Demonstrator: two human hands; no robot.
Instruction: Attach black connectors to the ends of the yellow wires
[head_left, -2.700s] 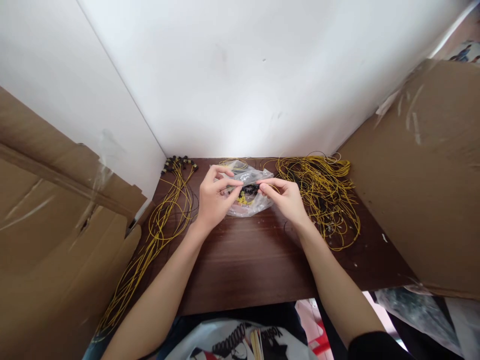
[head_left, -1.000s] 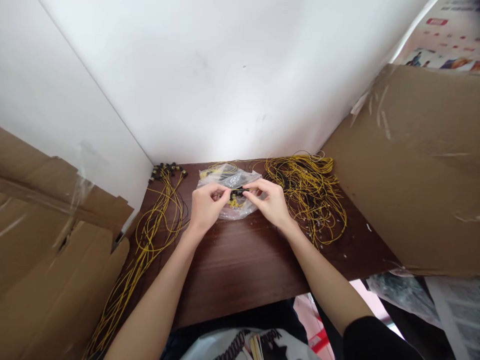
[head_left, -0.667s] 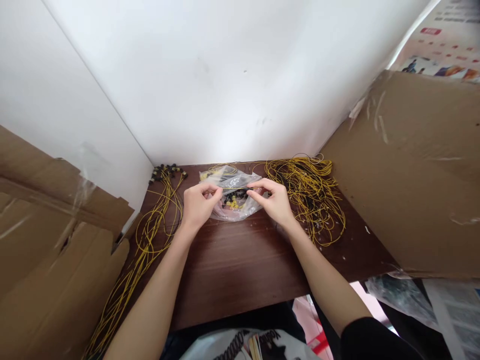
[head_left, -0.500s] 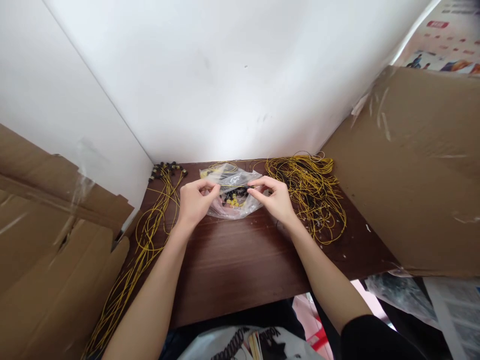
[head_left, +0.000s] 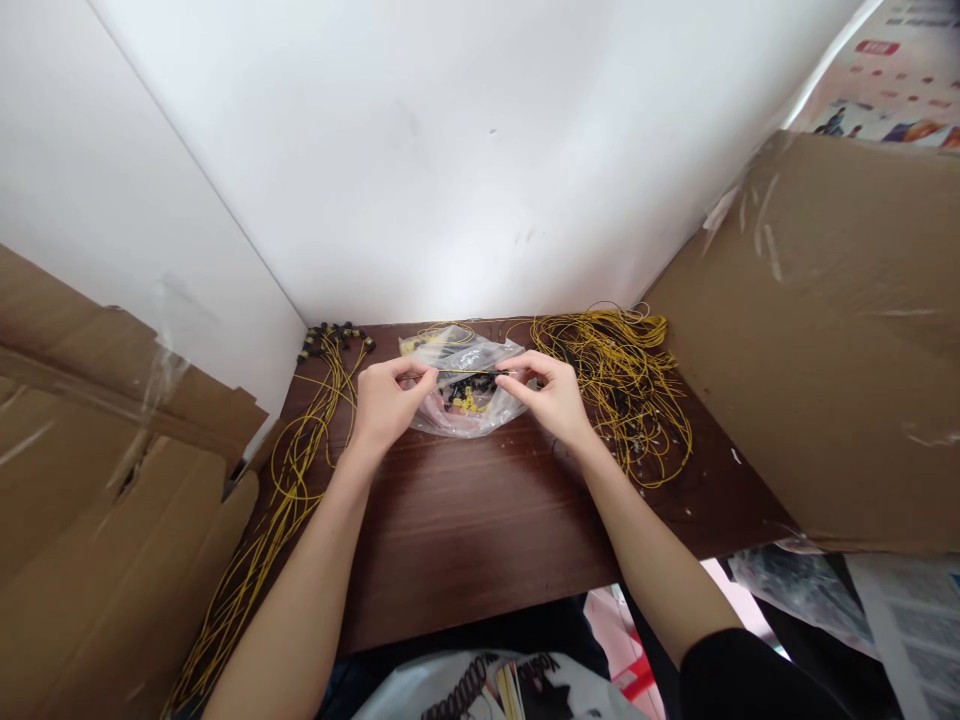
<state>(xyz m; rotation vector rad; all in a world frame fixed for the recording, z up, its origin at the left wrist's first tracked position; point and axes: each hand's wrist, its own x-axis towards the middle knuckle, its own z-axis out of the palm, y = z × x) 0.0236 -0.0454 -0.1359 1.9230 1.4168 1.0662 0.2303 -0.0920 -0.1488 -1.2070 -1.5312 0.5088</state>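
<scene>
Between my two hands a thin yellow wire point(head_left: 466, 372) is stretched level. My left hand point(head_left: 394, 392) pinches it between thumb and finger. My right hand point(head_left: 546, 392) pinches its other end, where a small dark piece shows near the fingertips; its details are too small to tell. Just behind and below the wire lies an opened clear plastic bag point(head_left: 457, 425). Inside it are small black parts point(head_left: 480, 384) and yellow parts point(head_left: 470, 402).
A tangled heap of yellow wires point(head_left: 607, 370) lies at the right. More yellow wires point(head_left: 296, 470) run along the left side, with black-and-yellow ends point(head_left: 337, 335) at the back. Cardboard sheets point(head_left: 840, 340) and a white panel point(head_left: 465, 160) wall in the brown table point(head_left: 480, 530).
My left hand has shifted very slightly left, and a little more of the yellow wire shows between the hands. The right hand stays nearly in place.
</scene>
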